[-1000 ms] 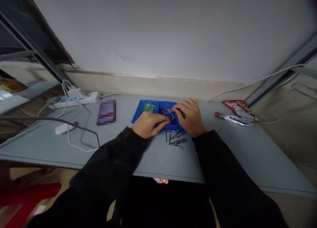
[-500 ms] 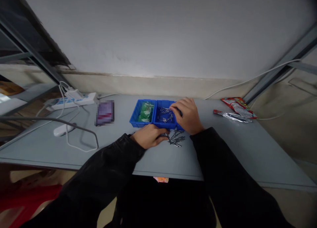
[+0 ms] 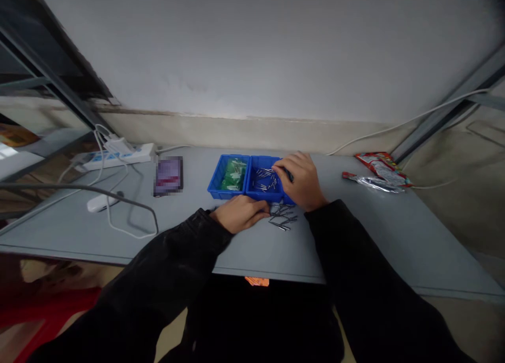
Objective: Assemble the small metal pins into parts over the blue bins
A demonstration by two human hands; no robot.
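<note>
The left hand (image 3: 241, 213) curls its fingers near its thumb beside the loose metal pins (image 3: 281, 225) on the table (image 3: 252, 252), but I can't tell if they pinch one. More pins lie in the blue box (image 3: 263, 197); all look light, hard and slippery, so pinching the middle seems best. The right hand (image 3: 300, 176) bends its fingers over the box's right side, their grip hidden.
</note>
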